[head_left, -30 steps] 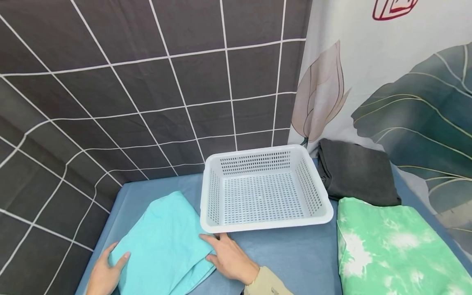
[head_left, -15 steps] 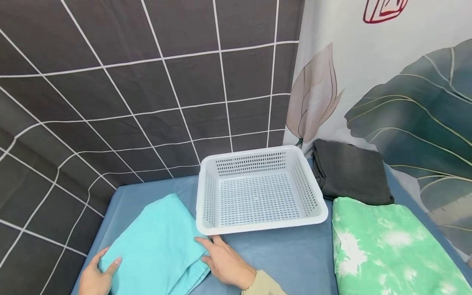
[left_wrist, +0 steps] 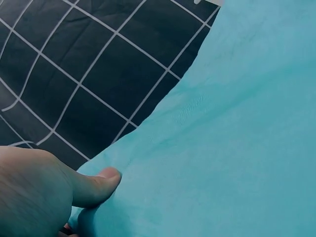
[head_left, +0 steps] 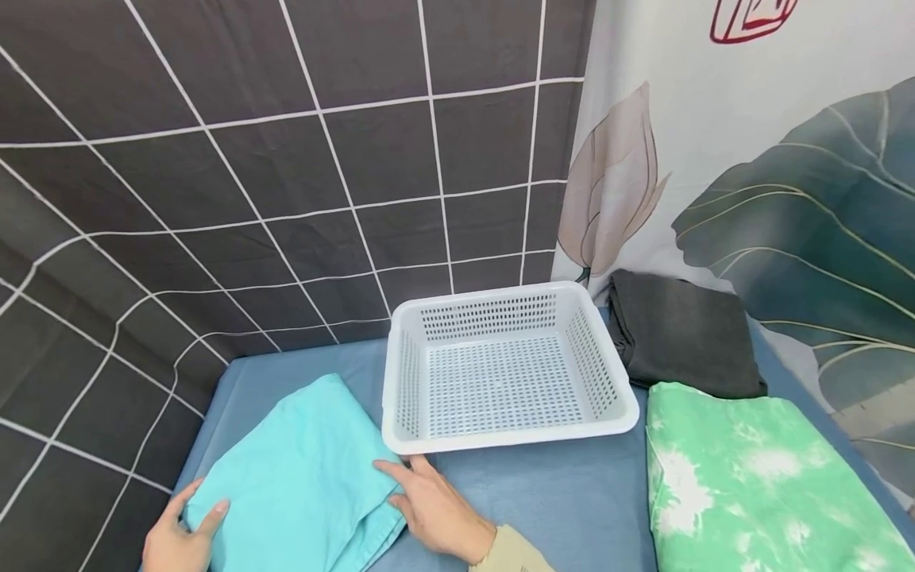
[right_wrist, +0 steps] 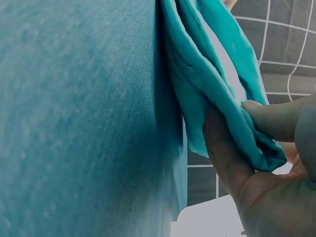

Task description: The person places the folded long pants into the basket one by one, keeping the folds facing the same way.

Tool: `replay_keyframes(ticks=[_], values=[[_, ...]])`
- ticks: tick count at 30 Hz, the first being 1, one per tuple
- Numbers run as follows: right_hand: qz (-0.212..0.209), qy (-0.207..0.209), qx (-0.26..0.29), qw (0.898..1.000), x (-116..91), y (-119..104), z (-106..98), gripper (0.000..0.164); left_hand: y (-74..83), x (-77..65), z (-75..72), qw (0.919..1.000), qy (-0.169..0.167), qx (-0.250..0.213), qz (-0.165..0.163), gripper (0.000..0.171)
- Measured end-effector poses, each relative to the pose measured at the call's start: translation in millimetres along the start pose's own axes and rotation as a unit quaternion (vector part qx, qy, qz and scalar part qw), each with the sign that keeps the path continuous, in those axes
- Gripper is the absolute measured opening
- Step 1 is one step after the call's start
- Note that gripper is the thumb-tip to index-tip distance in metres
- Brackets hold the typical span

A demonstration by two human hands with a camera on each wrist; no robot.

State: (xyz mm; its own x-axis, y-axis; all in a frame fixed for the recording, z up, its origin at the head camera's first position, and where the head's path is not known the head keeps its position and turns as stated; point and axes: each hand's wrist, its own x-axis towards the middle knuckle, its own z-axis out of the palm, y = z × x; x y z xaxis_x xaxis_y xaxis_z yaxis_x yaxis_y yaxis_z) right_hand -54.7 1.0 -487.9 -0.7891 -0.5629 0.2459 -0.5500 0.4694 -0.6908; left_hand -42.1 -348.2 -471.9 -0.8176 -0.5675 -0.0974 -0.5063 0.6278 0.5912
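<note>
A folded turquoise cloth lies at the front left of the blue surface. My left hand holds its left edge, the thumb on top and the other fingers mostly hidden behind the fabric. At the opposite edge, my right hand pinches the cloth between thumb and fingers, just below the basket's front left corner. In the right wrist view, several layers of the turquoise fabric show between thumb and index finger.
A white perforated plastic basket stands behind the right hand with nothing in it. To its right lie a folded dark grey cloth and a green-and-white tie-dye cloth. A dark gridded curtain hangs along the back and left.
My left hand has moved slightly left, with the cloth's left edge following it. The right hand stays almost in place at the right edge. The head view has shifted a little.
</note>
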Motion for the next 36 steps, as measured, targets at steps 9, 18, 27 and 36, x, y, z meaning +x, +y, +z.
replay_keyframes(ticks=[9,18,27,36], values=[[-0.006,-0.003,0.016,1.0,0.3,-0.4,0.1,0.049,3.6,-5.2,-6.3,0.9998,0.02,0.003,0.002,0.056],[-0.01,-0.003,0.015,1.0,2.3,-1.8,0.9,0.052,5.4,-3.8,-11.2,0.9991,0.038,-0.012,-0.011,0.056],[-0.026,0.004,0.005,1.0,2.9,-4.0,1.5,0.053,12.2,-6.7,-20.8,0.9979,0.064,-0.001,-0.006,0.054],[-0.034,0.009,-0.006,0.999,2.5,-6.0,2.0,0.053,15.2,-7.9,-24.6,0.9969,0.078,-0.012,-0.009,0.054]])
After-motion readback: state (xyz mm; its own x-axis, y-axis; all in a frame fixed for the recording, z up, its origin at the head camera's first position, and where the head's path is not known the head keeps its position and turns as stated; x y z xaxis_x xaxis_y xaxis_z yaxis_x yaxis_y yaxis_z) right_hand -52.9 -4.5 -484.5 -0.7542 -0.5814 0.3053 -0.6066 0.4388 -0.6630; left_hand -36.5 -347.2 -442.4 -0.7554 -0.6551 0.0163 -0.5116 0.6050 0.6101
